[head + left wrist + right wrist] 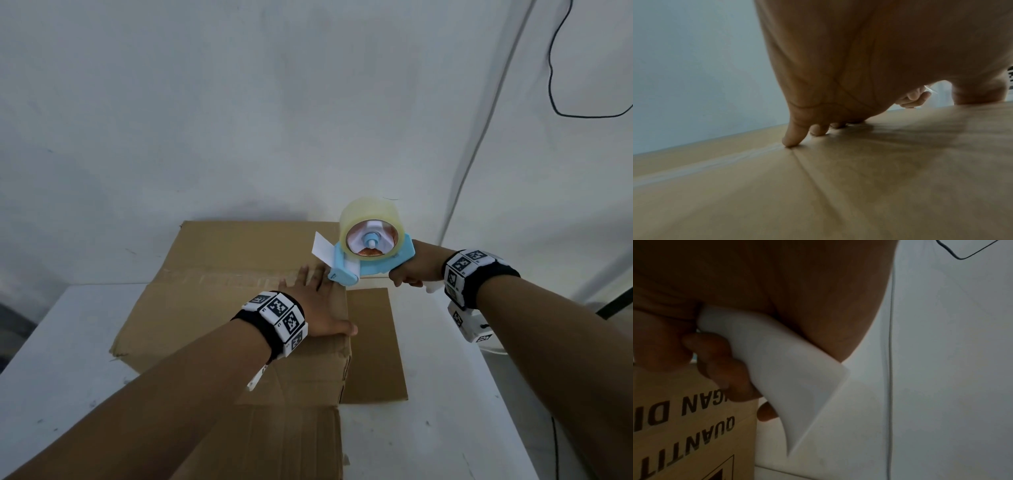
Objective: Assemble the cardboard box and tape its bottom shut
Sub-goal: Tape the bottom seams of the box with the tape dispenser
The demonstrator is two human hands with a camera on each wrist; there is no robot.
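Note:
A brown cardboard box (pixel 219 274) stands on the white table (pixel 68 342) with its flaps folded shut on top and a strip of clear tape (pixel 219 272) along the seam. My left hand (pixel 318 301) lies flat on the box near its right edge, fingers straight and pressing by the tape (pixel 715 164). My right hand (pixel 407 270) grips the white handle (pixel 777 369) of a light blue tape dispenser (pixel 363 253), which carries a clear tape roll (pixel 371 222). The dispenser's front end sits at the box's right edge, just past my left fingertips (pixel 789 142).
One box flap (pixel 373 346) lies flat on the table to the right of the box. Another flap (pixel 274 442) hangs toward me. White walls (pixel 239 102) close in behind. A black cable (pixel 561 85) hangs at the upper right.

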